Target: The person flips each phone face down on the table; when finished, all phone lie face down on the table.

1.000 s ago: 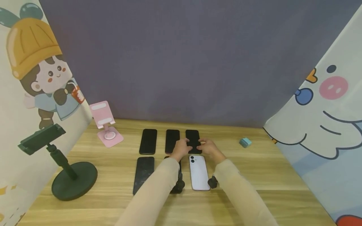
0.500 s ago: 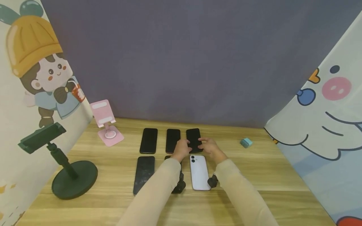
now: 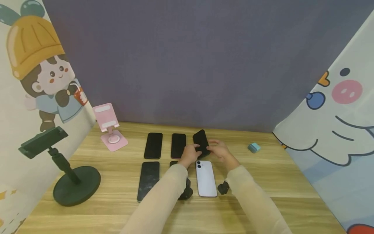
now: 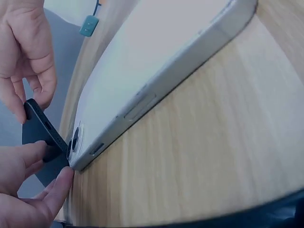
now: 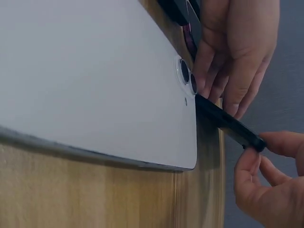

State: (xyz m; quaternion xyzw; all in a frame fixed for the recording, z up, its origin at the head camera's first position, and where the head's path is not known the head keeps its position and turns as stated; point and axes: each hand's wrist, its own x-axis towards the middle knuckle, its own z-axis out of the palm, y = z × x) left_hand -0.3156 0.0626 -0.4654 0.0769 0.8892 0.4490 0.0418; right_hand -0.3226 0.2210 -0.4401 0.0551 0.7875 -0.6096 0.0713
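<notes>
A black smartphone (image 3: pixel 200 141) at the right end of the back row is tilted, its right side raised off the table. My right hand (image 3: pixel 221 151) pinches its right edge between thumb and fingers, as the right wrist view (image 5: pixel 249 137) also shows. My left hand (image 3: pixel 189 155) is at the phone's lower left, one fingertip touching its dark face in the left wrist view. The left thumb (image 4: pixel 61 185) lies by the corner of a white smartphone (image 3: pixel 206 178), which rests back up just in front, its two camera lenses toward the far side.
More black phones lie flat to the left: two in the back row (image 3: pixel 178 146), (image 3: pixel 153 145), and one in front (image 3: pixel 148 180). Another is partly under my left forearm. A pink phone stand (image 3: pixel 105 117) and dark green stand (image 3: pixel 73 182) occupy the left; a teal block (image 3: pixel 254 148) sits right.
The black phone went from lying flat to turned and tilted, its right side lifted. My right hand has moved slightly right and now pinches the edge. The left hand has barely shifted.
</notes>
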